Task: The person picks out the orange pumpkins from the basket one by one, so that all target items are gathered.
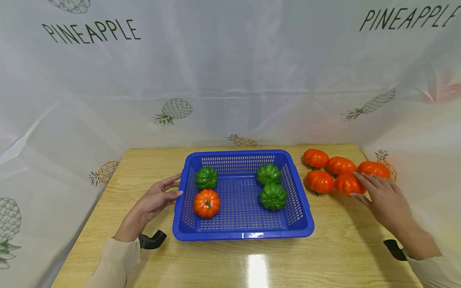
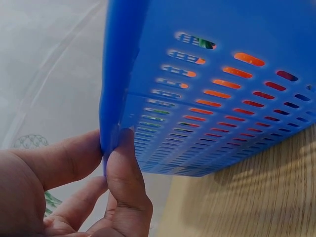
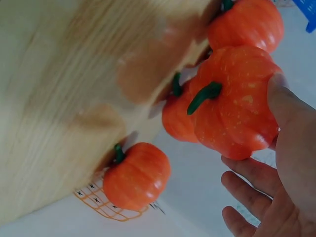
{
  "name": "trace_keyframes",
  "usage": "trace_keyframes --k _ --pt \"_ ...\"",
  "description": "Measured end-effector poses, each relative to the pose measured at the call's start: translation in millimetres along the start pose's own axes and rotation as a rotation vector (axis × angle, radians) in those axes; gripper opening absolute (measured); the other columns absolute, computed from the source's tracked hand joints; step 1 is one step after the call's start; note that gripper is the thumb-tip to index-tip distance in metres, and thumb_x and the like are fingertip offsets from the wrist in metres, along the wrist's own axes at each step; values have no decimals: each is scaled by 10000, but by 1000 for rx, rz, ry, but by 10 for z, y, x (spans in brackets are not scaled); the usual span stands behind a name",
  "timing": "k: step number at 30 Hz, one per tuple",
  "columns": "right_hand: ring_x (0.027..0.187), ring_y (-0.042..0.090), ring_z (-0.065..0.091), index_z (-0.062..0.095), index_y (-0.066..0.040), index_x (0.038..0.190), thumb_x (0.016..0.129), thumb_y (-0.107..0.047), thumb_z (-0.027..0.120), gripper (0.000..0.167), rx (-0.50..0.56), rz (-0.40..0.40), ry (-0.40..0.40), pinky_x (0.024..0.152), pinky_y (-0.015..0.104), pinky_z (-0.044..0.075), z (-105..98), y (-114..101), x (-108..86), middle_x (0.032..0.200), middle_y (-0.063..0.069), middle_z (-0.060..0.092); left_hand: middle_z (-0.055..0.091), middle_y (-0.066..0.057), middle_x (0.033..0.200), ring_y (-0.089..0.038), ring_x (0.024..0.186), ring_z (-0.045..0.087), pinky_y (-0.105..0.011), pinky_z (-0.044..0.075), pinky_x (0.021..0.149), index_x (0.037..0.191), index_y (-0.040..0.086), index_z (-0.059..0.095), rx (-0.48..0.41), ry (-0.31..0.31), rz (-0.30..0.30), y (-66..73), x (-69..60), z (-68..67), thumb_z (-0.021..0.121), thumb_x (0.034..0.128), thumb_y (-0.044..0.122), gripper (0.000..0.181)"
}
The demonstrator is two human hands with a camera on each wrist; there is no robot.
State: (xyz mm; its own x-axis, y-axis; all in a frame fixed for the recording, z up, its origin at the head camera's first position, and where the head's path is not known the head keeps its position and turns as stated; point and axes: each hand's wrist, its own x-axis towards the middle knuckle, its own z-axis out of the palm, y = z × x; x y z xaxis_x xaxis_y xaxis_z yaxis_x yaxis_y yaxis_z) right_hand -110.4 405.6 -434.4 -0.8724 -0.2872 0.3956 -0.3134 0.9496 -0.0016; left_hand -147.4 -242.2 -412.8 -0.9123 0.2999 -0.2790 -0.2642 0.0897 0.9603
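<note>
My left hand pinches the left rim of a blue plastic basket, thumb on one side and fingers on the other, as the left wrist view shows. Inside the basket lie an orange pumpkin and a green pumpkin at the left, with two more green ones, one a green pumpkin, at the right. Over on the right, my right hand grips an orange pumpkin between thumb and fingers. Its green stem shows in the right wrist view.
Several other orange pumpkins stand close together right of the basket, near the back of the wooden table. One orange pumpkin sits near the table's edge. A white curtain printed with pineapples hangs behind and at both sides.
</note>
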Motion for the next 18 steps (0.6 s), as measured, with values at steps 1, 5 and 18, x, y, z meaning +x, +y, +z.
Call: trace_keyframes --k 1,5,18 --pt "1206 568 527 538 -27 1478 1004 -382 711 617 5 5 -7 1007 759 390 18 2 -3 1364 343 594 400 -297 1522 -104 945 706 -264 612 856 1683 19 220 -4 2 -2 3 1 3 584 1055 -4 726" --pt "1226 583 512 525 -17 1487 986 -299 746 616 20 23 -30 1020 774 369 85 7 -5 1379 349 577 404 -295 1515 -104 942 705 -261 613 849 1682 18 220 -11 1 -1 4 2 9 580 1058 -9 721" --pt "1285 611 485 438 10 1565 1007 -253 725 680 24 11 -47 1049 787 374 231 19 18 1511 345 493 359 -321 1568 -84 942 700 -242 605 831 1687 28 201 -14 -4 1 6 -6 24 567 1066 -4 722"
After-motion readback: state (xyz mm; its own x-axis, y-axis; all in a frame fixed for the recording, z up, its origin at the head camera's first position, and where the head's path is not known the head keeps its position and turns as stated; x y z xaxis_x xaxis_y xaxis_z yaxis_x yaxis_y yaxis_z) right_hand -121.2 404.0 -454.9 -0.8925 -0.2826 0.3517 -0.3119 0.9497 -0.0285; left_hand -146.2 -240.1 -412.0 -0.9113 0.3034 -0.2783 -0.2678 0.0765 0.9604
